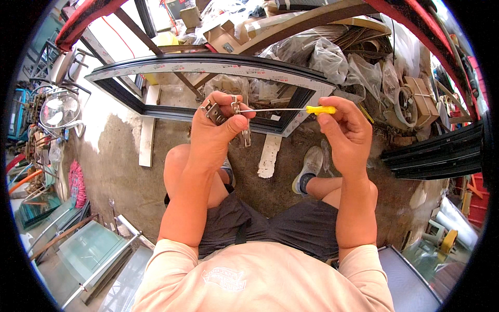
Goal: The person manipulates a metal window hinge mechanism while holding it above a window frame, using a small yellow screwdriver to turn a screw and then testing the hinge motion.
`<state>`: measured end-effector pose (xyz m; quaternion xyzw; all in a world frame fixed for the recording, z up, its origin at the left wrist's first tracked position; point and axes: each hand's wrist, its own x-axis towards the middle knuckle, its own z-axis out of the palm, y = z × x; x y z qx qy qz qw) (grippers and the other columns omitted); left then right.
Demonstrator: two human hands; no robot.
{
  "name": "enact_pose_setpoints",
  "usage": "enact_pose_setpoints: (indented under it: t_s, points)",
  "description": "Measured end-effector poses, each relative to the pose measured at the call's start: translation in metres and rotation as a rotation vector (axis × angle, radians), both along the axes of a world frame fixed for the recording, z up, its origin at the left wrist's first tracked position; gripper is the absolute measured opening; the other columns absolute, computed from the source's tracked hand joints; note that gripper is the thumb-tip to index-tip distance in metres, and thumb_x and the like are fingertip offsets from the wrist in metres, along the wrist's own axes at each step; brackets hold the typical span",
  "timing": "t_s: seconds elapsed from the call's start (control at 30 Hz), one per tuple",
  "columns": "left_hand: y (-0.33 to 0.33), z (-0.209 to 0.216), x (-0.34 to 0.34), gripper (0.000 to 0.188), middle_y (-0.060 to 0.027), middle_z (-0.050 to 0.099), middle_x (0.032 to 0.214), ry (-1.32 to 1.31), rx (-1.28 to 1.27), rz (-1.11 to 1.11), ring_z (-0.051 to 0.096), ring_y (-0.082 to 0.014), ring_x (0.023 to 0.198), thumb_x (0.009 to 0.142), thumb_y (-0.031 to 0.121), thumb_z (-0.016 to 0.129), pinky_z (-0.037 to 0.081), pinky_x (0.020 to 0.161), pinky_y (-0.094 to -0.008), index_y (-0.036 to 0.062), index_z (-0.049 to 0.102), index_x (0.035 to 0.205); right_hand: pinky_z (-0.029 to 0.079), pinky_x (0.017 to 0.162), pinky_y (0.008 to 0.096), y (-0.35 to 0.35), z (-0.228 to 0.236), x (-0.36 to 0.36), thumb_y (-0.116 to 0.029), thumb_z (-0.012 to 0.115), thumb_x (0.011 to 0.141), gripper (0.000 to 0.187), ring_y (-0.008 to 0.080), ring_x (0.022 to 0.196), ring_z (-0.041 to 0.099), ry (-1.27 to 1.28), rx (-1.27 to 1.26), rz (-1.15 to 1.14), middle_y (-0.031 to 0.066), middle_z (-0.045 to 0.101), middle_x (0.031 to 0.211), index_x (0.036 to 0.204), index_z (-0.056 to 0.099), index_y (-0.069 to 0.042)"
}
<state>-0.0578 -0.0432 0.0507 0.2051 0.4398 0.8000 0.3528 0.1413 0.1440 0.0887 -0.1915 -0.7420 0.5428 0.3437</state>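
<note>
My left hand [221, 117] is closed around a small metal hinge-like fitting [214, 113], with bright metal plates showing between thumb and fingers. A narrow metal part [246, 134] hangs below those fingers. In my right hand [345, 122], thumb and fingertips pinch the yellow handle of a screwdriver [320, 109]. Its thin shaft runs level to the left, and the tip meets the fitting at my left fingers. Just beyond both hands a dark window frame [208, 63] with a film-covered face lies across white strips.
White boards [269, 156] lie under the frame. Dark profiles [436, 151] stick out at the right. Cardboard [226, 36] and plastic-wrapped scrap [330, 60] pile up beyond. At the left are a fan [60, 110], a pink mop head [77, 184] and glass panes [91, 249].
</note>
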Motion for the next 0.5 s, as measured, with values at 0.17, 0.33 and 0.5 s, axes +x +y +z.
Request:
enact_pose_setpoints:
  t_s: [0.17, 0.33, 0.5]
  points:
    - [-0.002, -0.002, -0.002, 0.047, -0.0095, 0.075, 0.103, -0.001, 0.005, -0.012, 0.075, -0.022, 0.1, 0.083, 0.016, 0.093, 0.058, 0.086, -0.0314, 0.0062, 0.064, 0.119, 0.056, 0.076, 0.0242, -0.004, 0.001, -0.008, -0.019, 0.067, 0.108, 0.024, 0.0096, 0.084, 0.069, 0.11, -0.176, 0.024, 0.0061, 0.075, 0.099, 0.122, 0.072, 0.0]
    - [0.0, 0.001, 0.0, 0.046, -0.0092, 0.075, 0.103, 0.004, -0.012, -0.01, 0.075, -0.0219, 0.1, 0.083, 0.016, 0.093, 0.058, 0.084, -0.0307, 0.0063, 0.064, 0.118, 0.059, 0.083, 0.0266, 0.001, -0.005, -0.004, -0.015, 0.067, 0.107, 0.025, 0.0126, 0.09, 0.072, 0.118, -0.22, 0.056, 0.0096, 0.077, 0.107, 0.125, 0.069, 0.001]
    - [-0.001, -0.001, -0.001, 0.047, -0.0093, 0.075, 0.103, 0.002, 0.012, -0.015, 0.075, -0.0216, 0.1, 0.084, 0.016, 0.092, 0.058, 0.082, -0.03, 0.0055, 0.064, 0.12, 0.059, 0.083, 0.0257, -0.007, 0.007, -0.009, -0.009, 0.068, 0.105, 0.027, 0.0117, 0.09, 0.071, 0.131, -0.323, 0.051, 0.01, 0.075, 0.111, 0.132, 0.067, -0.003]
